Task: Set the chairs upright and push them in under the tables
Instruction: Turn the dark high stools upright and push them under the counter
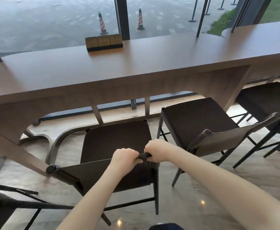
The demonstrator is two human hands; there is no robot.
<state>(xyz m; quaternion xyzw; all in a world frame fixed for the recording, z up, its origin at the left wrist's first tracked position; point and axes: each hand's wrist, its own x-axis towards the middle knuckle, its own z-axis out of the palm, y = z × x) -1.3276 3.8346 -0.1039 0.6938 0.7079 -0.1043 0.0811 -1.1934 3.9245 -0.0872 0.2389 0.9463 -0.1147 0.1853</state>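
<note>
**Middle chair upright, ready to push in**

Left hand (125,156) and right hand (155,151) both curl tightly round the backrest top of the dark chair (116,141), standing before the table (102,67). Next: push it straight forward underneath.
</note>
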